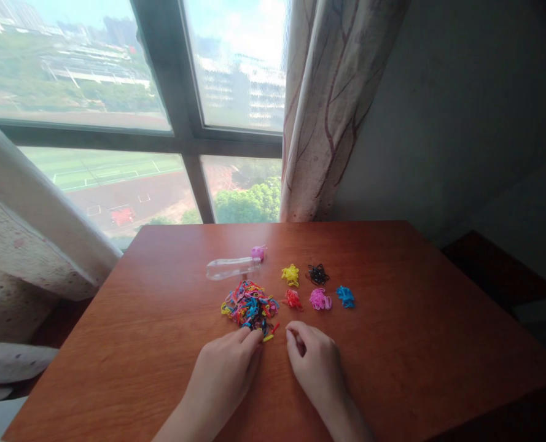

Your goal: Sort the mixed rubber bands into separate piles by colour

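A mixed heap of small coloured rubber bands lies on the wooden table. My left hand rests at its near edge, thumb and fingers drawn together among the closest bands. What they pinch, if anything, is hidden. A yellow band and a red band lie just right of those fingertips. To the right, my right hand is curled, thumb against forefinger; I cannot make out anything in the pinch. Beyond it sit single-colour piles: red bands, pink bands, blue bands, yellow bands and black bands.
Behind the heap a clear plastic bottle lies on its side, near a pink cap. The brown table reaches back to a window. Curtains hang on both sides of it.
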`<control>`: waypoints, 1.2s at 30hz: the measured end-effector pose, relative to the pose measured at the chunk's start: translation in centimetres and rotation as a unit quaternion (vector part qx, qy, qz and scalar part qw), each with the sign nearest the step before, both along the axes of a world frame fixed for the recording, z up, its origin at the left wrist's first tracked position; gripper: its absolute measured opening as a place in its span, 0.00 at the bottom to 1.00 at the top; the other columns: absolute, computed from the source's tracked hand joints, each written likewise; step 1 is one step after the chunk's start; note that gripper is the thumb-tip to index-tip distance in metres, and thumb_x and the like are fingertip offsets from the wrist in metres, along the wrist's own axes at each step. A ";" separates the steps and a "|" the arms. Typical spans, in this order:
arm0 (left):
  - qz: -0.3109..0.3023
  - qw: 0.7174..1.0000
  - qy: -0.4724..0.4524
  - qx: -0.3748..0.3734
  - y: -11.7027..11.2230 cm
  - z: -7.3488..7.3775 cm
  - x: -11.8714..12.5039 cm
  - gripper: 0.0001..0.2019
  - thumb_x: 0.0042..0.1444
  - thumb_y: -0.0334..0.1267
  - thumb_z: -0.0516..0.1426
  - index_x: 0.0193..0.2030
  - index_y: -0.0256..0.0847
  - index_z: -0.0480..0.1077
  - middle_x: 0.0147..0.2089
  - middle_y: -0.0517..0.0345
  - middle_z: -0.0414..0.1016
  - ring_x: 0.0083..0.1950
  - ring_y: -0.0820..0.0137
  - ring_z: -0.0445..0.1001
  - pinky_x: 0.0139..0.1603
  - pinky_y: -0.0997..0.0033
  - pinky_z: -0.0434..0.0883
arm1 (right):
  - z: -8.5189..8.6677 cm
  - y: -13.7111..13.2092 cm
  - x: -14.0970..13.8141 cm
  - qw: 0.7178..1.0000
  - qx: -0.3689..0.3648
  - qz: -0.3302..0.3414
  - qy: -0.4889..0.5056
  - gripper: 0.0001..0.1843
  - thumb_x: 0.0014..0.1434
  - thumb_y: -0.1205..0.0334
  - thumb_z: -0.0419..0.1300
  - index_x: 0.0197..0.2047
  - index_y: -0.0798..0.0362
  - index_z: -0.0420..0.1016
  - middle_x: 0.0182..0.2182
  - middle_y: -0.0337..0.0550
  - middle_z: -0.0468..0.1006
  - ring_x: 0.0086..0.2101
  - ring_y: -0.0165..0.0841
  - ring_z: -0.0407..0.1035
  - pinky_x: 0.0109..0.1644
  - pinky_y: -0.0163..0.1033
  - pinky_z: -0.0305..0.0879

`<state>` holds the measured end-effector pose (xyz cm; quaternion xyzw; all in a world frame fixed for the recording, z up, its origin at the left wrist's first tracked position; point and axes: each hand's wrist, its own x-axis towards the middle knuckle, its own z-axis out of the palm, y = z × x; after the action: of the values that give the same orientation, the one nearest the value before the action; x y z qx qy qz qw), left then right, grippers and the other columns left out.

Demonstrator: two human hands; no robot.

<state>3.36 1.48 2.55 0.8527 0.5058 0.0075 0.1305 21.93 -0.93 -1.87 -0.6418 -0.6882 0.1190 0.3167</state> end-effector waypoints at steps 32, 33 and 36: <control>-0.020 0.998 -0.036 0.056 10.3 2.9 4.7 0.10 0.62 0.34 0.51 0.37 0.43 0.74 0.36 0.55 0.80 0.37 0.65 0.78 0.34 0.72 0.66 | 0.5 -0.2 -0.2 1.000 0.002 0.004 0.008 0.10 0.61 0.69 0.52 0.33 0.49 0.73 0.25 0.36 0.75 0.26 0.30 0.69 0.31 0.33 0.54; -0.029 0.998 -0.033 0.055 10.7 2.8 5.1 0.11 0.61 0.34 0.51 0.36 0.43 0.75 0.36 0.54 0.80 0.37 0.65 0.78 0.34 0.72 0.66 | 0.5 -0.2 -0.2 1.000 0.001 0.004 0.009 0.10 0.61 0.69 0.52 0.33 0.49 0.73 0.25 0.36 0.75 0.26 0.30 0.69 0.31 0.33 0.54; -0.046 0.997 -0.024 0.051 11.3 2.6 6.0 0.12 0.62 0.35 0.50 0.37 0.43 0.76 0.38 0.52 0.80 0.37 0.65 0.78 0.36 0.71 0.67 | 0.5 -0.2 -0.2 1.000 0.001 0.005 0.012 0.11 0.61 0.70 0.52 0.33 0.49 0.74 0.25 0.37 0.75 0.27 0.31 0.70 0.32 0.33 0.55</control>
<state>9.33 12.83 5.16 0.8804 0.4613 0.0477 0.0995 21.74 -1.12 -1.37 -0.6365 -0.6879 0.1273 0.3248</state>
